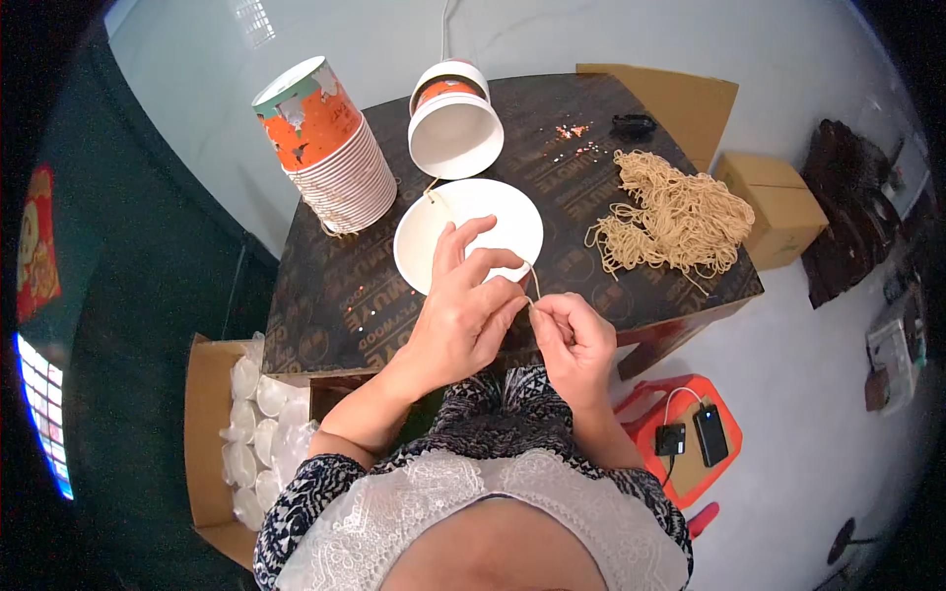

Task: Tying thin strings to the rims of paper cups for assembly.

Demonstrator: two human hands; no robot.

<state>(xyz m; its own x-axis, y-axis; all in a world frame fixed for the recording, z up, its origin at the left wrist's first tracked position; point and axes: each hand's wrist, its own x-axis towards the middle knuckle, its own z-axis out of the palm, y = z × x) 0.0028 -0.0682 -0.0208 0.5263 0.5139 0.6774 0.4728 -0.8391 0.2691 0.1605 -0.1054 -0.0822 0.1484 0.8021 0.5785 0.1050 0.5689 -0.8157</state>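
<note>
My left hand (463, 305) pinches a thin beige cord (536, 282) between thumb and finger, its other fingers raised over a white paper bucket (414, 241). Close by on the right, my right hand (574, 340) is closed on the same cord, fingertips together. The cord loops up between both hands; whether it is knotted is too small to tell. The bucket stands near the table's front edge with its white inside facing up. Another bit of cord (431, 187) shows at its far left rim. My left hand hides part of the bucket.
A tall leaning stack of orange-printed buckets (350, 177) stands at the table's left. More buckets (456, 138) lie behind. A tangled cord pile (685, 217) covers the right side. Left below is a carton (212, 433) of bagged cups; right below, an orange stool (680, 389) holds electronics.
</note>
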